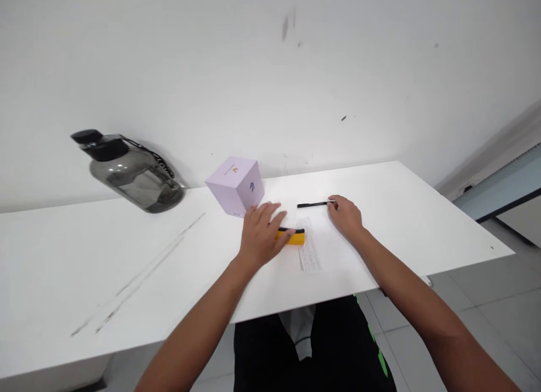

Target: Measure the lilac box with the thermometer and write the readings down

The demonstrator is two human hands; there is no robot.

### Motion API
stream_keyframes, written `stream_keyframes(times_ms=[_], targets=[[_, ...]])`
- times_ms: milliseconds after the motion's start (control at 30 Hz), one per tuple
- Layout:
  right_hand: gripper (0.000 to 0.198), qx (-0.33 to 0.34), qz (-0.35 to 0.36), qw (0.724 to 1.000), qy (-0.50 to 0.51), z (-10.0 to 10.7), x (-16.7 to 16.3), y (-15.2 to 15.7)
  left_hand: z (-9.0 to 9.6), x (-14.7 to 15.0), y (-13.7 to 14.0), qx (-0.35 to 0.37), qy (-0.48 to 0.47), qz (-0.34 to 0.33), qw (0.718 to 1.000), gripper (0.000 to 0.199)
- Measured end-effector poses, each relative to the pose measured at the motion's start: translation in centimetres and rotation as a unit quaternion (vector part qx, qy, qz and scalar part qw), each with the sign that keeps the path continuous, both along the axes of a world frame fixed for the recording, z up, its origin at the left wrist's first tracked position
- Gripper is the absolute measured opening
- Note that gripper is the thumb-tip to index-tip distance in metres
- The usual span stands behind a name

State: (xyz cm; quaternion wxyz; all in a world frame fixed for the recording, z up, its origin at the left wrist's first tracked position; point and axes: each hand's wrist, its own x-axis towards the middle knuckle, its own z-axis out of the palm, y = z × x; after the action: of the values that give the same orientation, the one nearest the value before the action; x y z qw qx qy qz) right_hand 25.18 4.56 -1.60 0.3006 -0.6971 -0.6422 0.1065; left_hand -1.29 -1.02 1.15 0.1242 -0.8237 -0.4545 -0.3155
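Observation:
My left hand (262,234) reaches over a yellow and black block-like object (291,238), whose left end is hidden under the hand. Its fingers are spread apart, and the thumb lies across the object's front. A black pen (310,205) lies level above the paper, its right end pinched between the thumb and fingers of my right hand (345,216). Between the hands is a white sheet of paper (311,254) covered with small writing; the yellow object overlaps its left edge. A pale purple box (236,186) stands just behind my left hand.
A dark see-through bottle (137,175) with a black cap and strap stands at the left by the wall (359,70). The white table (169,290) has dark streaks on its left part. Its front edge runs above my legs, and its right edge ends over a tiled floor (486,307).

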Motion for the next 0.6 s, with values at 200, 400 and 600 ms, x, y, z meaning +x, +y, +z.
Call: stream_keyframes(times_ms=[200, 400, 600], targets=[[0.034, 0.076, 0.055, 0.995, 0.031, 0.8, -0.4, -1.2, 0.2, -2.9, 2.5, 0.052, -0.206, 0.173, 0.962, 0.085], [0.041, 0.095, 0.274, 0.957, -0.027, 3.3, -3.5, -4.1, -0.9, -3.8, 3.7, -0.02, -0.34, 0.243, 0.908, 0.102], [0.076, -0.111, 0.39, 0.906, -0.121, 6.0, -8.6, -4.5, -1.2, -4.7, 4.3, -0.099, -0.409, 0.25, 0.872, 0.106]])
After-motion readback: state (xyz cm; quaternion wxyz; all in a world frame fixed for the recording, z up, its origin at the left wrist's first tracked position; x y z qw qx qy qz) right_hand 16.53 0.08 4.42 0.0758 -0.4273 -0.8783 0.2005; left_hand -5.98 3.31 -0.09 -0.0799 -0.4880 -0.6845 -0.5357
